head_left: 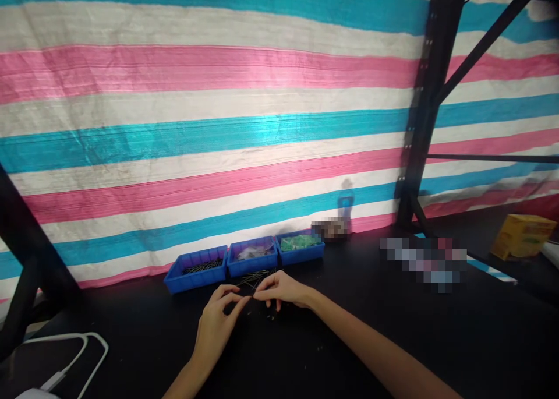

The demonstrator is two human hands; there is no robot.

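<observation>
My left hand (222,314) and my right hand (283,288) meet fingertip to fingertip low over the black tabletop (279,352). Thumb and fingers are pinched on both. Whatever sits between the fingertips is too small and dark to name. Just behind the fingers lie several thin dark sticks (254,278), loose on the table. Beyond them a blue bin (196,281) contains more such thin dark pieces (203,266). Beside it a middle blue bin (253,265) has clear plastic bags (252,252) in it. A third blue bin (301,256) carries green packets (300,243).
A white cable (87,336) lies at the lower left. Blurred-out items stand right of the bins, and a yellow box (524,236) is at the far right. Black frame posts (421,131) rise before a striped sheet (218,108). Tiny scraps lie near my hands.
</observation>
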